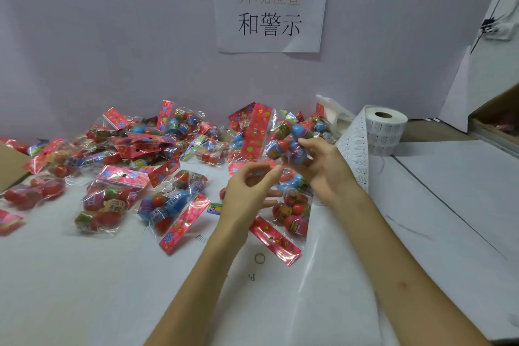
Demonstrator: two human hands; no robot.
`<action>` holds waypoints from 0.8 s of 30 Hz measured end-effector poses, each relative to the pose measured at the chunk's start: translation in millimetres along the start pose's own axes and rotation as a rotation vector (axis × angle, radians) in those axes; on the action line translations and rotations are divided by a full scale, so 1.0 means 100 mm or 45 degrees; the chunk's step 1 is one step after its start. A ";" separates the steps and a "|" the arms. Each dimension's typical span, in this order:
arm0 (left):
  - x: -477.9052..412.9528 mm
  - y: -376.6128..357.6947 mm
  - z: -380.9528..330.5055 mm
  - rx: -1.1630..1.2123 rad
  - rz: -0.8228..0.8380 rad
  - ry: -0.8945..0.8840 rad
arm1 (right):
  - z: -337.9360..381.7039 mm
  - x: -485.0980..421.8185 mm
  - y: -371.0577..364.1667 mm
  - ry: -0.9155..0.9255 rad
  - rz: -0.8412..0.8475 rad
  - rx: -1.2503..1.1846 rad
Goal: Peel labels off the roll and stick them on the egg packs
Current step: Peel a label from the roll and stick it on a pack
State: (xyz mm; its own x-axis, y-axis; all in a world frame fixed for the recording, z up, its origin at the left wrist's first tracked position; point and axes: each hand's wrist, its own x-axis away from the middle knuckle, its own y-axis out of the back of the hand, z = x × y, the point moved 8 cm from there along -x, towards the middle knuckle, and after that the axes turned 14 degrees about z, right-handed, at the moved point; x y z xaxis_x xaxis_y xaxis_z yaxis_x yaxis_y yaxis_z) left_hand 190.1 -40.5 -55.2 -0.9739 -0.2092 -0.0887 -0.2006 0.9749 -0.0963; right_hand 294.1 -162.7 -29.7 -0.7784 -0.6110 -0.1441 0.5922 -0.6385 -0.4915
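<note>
My right hand (317,166) grips a clear egg pack (280,135) with a red flowered header and lifts it above the table. My left hand (250,194) hovers just below and left of that pack, fingers loosely curled, thumb and forefinger close together; whether a label is between them I cannot tell. A white label roll (386,132) stands at the right, and its printed strip (355,149) trails down behind my right wrist. Another egg pack (292,213) lies under my hands.
Several egg packs (134,166) lie heaped across the back and left of the white table (84,275). A rubber band (259,258) lies near my left forearm. A cardboard flap (11,168) sits at far left, and a paper sign (271,5) hangs on the wall.
</note>
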 end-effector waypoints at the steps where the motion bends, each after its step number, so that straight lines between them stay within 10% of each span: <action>1: 0.01 -0.01 -0.02 0.017 -0.007 -0.018 | -0.04 0.00 -0.05 -0.022 0.029 0.007; 24: 0.04 0.19 -0.17 0.060 -0.211 -0.205 | -0.07 -0.01 -0.10 -0.048 0.153 0.464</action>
State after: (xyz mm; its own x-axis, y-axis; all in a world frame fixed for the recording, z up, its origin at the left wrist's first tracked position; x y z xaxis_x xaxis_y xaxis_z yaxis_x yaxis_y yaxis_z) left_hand 180.3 -21.6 -41.0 -0.8975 -0.3795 -0.2247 -0.3479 0.9223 -0.1683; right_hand 287.3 -152.9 -30.7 -0.6945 -0.7042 -0.1475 0.7194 -0.6814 -0.1343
